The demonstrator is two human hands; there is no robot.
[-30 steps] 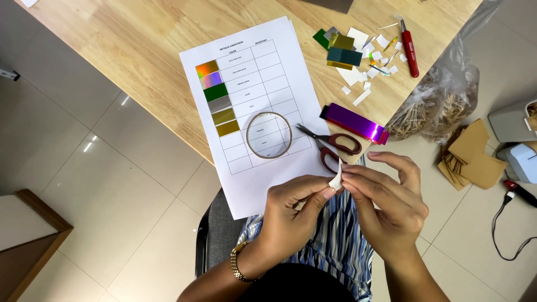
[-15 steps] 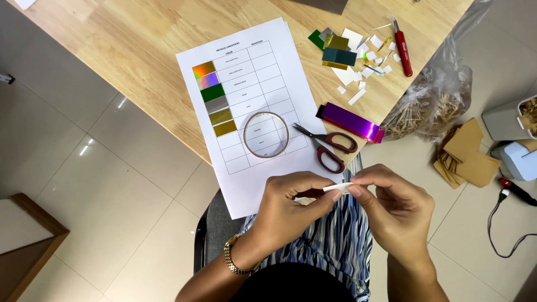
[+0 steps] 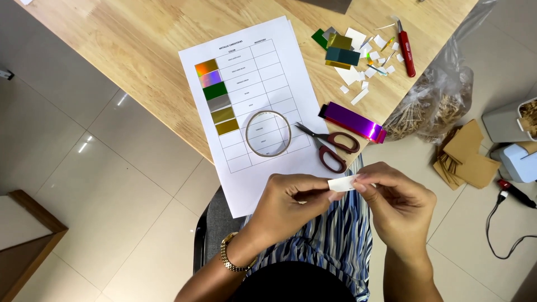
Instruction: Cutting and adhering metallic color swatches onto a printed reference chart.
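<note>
Both hands work in the air over the person's lap, just off the near edge of the tabletop [image 3: 112, 50]. The left hand [image 3: 291, 204] and right hand [image 3: 400, 201] each pinch one end of a small white strip [image 3: 342, 183], so each grip is closed on it and the strip spans the gap between the fingertips, pulled roughly level. It looks like paper or backing tape, though the view is too small to be sure.

The printed sheet [image 3: 263, 106] with its column of coloured swatches overhangs the tabletop edge toward the person. A tape ring [image 3: 268, 133] rests on the sheet, and the scissors [image 3: 330, 148] lie just beside it to the right, blades closed, close to the hands. A purple foil strip [image 3: 352, 121] sits near the edge beyond the scissors.

Farther right, card scraps [image 3: 341, 50] and a red craft knife [image 3: 406, 50] cluster together, well apart from the hands. The left part of the tabletop shows bare wood.
</note>
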